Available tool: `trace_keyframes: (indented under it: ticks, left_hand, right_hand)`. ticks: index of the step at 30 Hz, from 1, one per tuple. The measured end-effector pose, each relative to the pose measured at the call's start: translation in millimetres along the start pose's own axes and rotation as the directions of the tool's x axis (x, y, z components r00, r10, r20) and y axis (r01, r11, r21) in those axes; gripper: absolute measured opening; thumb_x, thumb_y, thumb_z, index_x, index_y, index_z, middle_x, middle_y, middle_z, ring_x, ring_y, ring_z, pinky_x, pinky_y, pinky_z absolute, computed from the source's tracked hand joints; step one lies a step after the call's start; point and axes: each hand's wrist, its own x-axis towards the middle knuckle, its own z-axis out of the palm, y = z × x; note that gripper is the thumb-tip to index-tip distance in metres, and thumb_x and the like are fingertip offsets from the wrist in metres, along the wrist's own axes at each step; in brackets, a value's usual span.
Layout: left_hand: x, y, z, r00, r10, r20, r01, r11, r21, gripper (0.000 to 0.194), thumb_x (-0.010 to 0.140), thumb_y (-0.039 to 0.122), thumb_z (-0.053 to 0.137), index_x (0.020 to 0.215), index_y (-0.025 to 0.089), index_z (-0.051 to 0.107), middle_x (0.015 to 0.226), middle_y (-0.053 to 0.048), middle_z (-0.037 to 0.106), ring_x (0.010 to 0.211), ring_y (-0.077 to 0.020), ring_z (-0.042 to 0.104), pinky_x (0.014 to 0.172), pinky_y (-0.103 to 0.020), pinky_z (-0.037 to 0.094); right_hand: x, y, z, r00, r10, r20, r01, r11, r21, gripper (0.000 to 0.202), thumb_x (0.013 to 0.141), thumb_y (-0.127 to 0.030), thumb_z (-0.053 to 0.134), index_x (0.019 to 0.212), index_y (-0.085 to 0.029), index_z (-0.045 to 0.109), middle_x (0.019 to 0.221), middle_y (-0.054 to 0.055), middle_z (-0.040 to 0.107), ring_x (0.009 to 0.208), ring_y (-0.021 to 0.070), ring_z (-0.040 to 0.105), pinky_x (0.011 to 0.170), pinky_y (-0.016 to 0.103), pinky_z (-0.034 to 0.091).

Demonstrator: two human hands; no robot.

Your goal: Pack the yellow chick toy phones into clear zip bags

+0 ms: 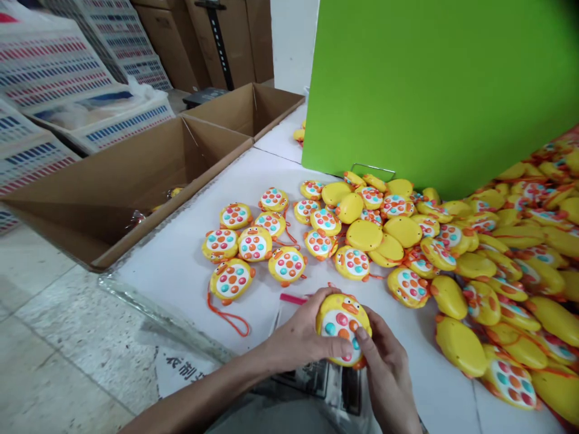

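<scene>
Near the table's front edge, a yellow duck-shaped toy (340,319) with coloured round buttons is held face up between both hands. My left hand (303,334) grips its left side, thumb across the lower buttons. My right hand (388,355) holds the right side, its thumb on a button. Several similar toys (254,243) lie face up left of centre, one with an orange strap loop (230,319). A large pile of the same toys (515,259), some face down, covers the right side. Under the hands is a clear plastic bag with a pink strip (293,299).
An open cardboard box (136,163) stands along the table's left edge with a few wrapped items inside; another box (253,111) is behind it. A green panel (420,84) rises at the back right. Plastic crates (49,66) are stacked at the far left.
</scene>
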Motion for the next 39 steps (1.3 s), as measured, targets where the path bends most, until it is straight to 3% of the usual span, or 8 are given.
trace_keyframes:
  ticks: [2, 5, 13, 17, 27, 31, 34, 39]
  left_hand:
    - [-1.7, 0.5, -1.8, 1.000, 0.002, 0.006, -0.002, 1.000, -0.016, 0.080, 0.062, 0.022, 0.076, 0.130, 0.024, 0.033, 0.114, -0.006, 0.054, 0.099, -0.0212, 0.054, 0.079, -0.030, 0.046]
    - [-0.5, -0.4, -6.1, 0.999, -0.013, -0.039, 0.009, 0.996, -0.085, 0.074, 0.064, 0.021, 0.074, 0.127, 0.021, 0.036, 0.106, -0.004, 0.057, 0.094, -0.0193, 0.055, 0.078, -0.029, 0.046]
    - [0.8, -1.3, -13.9, 1.000, 0.013, -0.013, -0.015, 0.987, -0.158, 0.075, 0.064, 0.016, 0.073, 0.129, 0.021, 0.036, 0.106, -0.004, 0.057, 0.097, -0.0188, 0.054, 0.082, -0.029, 0.045]
    - [1.1, -4.8, -13.6, 1.000, 0.006, -0.024, -0.010, 0.982, -0.188, 0.076, 0.062, 0.014, 0.074, 0.128, 0.022, 0.038, 0.110, -0.004, 0.056, 0.100, -0.0202, 0.054, 0.084, -0.031, 0.045]
    - [-4.1, -8.7, -14.7, 1.000, -0.001, -0.010, -0.002, 0.970, -0.241, 0.076, 0.063, 0.011, 0.073, 0.128, 0.022, 0.037, 0.109, -0.004, 0.058, 0.100, -0.0187, 0.055, 0.084, -0.029, 0.046]
    - [-3.3, -8.4, -14.0, 1.000, 0.007, -0.010, -0.010, 0.963, -0.268, 0.074, 0.062, 0.010, 0.073, 0.127, 0.023, 0.039, 0.106, -0.003, 0.059, 0.097, -0.0178, 0.057, 0.083, -0.028, 0.046]
    - [-4.2, -7.5, -12.5, 1.000, 0.012, 0.026, -0.005, 0.966, -0.259, 0.080, 0.058, 0.012, 0.077, 0.127, 0.024, 0.039, 0.111, -0.003, 0.058, 0.101, -0.0198, 0.055, 0.084, -0.029, 0.046]
    - [0.6, -15.0, -12.0, 0.996, 0.006, -0.092, -0.025, 0.979, -0.203, 0.043, 0.076, 0.027, 0.064, 0.117, 0.020, 0.052, 0.107, -0.005, 0.061, 0.099, -0.0214, 0.057, 0.084, -0.033, 0.045]
  right_hand:
    - [1.1, 1.9, -1.0, 1.000, -0.001, 0.013, 0.001, 0.999, -0.036, 0.044, 0.080, -0.042, 0.060, 0.119, -0.022, 0.053, 0.122, 0.008, 0.059, 0.109, 0.0259, 0.056, 0.092, 0.039, 0.046]
    - [-0.9, 6.7, 2.0, 1.000, -0.020, 0.021, 0.020, 1.000, -0.013, 0.048, 0.083, -0.043, 0.056, 0.126, -0.025, 0.047, 0.133, 0.007, 0.050, 0.120, 0.0250, 0.048, 0.098, 0.038, 0.042]
    - [-13.3, 3.1, 15.8, 1.000, -0.022, 0.012, 0.021, 0.999, 0.026, 0.082, 0.069, -0.038, 0.072, 0.139, -0.024, 0.032, 0.137, 0.011, 0.046, 0.117, 0.0271, 0.051, 0.089, 0.034, 0.050]
    - [-16.1, 2.8, 15.6, 0.997, -0.070, 0.040, 0.067, 0.995, 0.080, 0.071, 0.077, -0.044, 0.063, 0.138, -0.023, 0.033, 0.142, 0.009, 0.040, 0.125, 0.0256, 0.043, 0.097, 0.036, 0.043]
    - [-12.1, -0.4, 18.6, 0.995, -0.079, -0.065, 0.063, 0.976, -0.207, 0.055, 0.083, -0.047, 0.053, 0.132, -0.024, 0.045, 0.133, 0.006, 0.051, 0.120, 0.0260, 0.048, 0.094, 0.038, 0.045]
    - [-12.7, 2.3, 18.5, 0.986, -0.145, -0.081, 0.129, 0.976, -0.174, 0.052, 0.083, -0.046, 0.052, 0.130, -0.023, 0.047, 0.136, 0.005, 0.048, 0.125, 0.0264, 0.042, 0.097, 0.038, 0.043]
    - [-10.4, 2.1, 17.1, 0.993, -0.072, -0.095, 0.061, 0.991, -0.120, 0.055, 0.079, -0.044, 0.059, 0.128, -0.022, 0.048, 0.129, 0.007, 0.055, 0.117, 0.0270, 0.050, 0.093, 0.038, 0.046]
    - [-6.2, 4.4, 19.1, 0.999, 0.015, -0.039, -0.018, 0.997, -0.073, 0.059, 0.077, -0.043, 0.062, 0.128, -0.020, 0.045, 0.118, 0.009, 0.062, 0.104, 0.0260, 0.060, 0.084, 0.036, 0.052]
